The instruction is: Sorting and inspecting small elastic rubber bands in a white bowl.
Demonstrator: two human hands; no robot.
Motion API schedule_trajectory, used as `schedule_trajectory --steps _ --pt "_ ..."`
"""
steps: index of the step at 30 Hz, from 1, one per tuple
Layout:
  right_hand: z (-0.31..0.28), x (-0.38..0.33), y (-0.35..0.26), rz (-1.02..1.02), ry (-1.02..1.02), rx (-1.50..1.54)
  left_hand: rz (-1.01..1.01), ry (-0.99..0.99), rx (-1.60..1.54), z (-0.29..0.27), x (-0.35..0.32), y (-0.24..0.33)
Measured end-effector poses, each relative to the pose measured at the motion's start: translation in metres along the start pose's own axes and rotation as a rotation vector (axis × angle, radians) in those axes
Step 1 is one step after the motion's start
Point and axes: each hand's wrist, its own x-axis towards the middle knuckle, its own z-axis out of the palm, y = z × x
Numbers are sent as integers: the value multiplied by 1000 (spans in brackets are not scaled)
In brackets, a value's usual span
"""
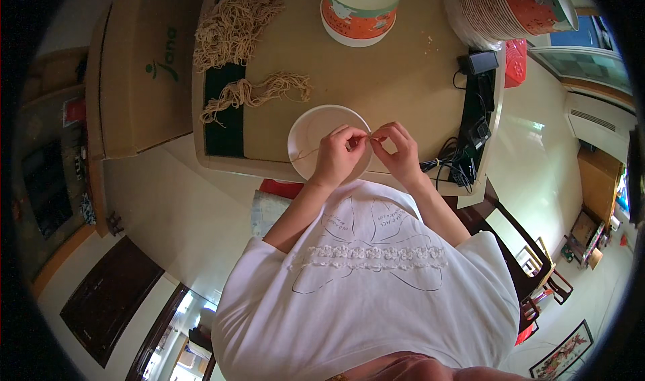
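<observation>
Over a white round tub (300,134) at the table's near edge, my two hands meet fingertip to fingertip. My left hand (340,154) is closed in a pinch on a thin tan string (307,155), whose tail trails left across the tub's mouth. Pressed close beside it, my right hand (398,154) also pinches; a bit of the string seems to run between the fingertips, too fine to follow. A small bundle of tan strings (259,91) lies beyond the tub to the left, with a larger heap of the same strings (235,28) behind it.
Orange-and-white paper tubs (359,18) stand at the far middle. A long nested stack of tubs (507,8) lies at the far right. Black adapters (478,62) and coiled cables (449,164) line the right edge. A big cardboard box (144,78) stands left of the table.
</observation>
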Motion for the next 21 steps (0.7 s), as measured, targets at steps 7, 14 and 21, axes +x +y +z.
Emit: schedule_trajectory --steps 7,14,21 --pt "1 0 3 15 6 -5 -25 -5 -8 0 0 0" --pt "2 -1 4 19 16 -10 10 -19 -24 0 1 0" --pt "2 -1 9 -23 12 -33 -35 6 -21 5 1 0"
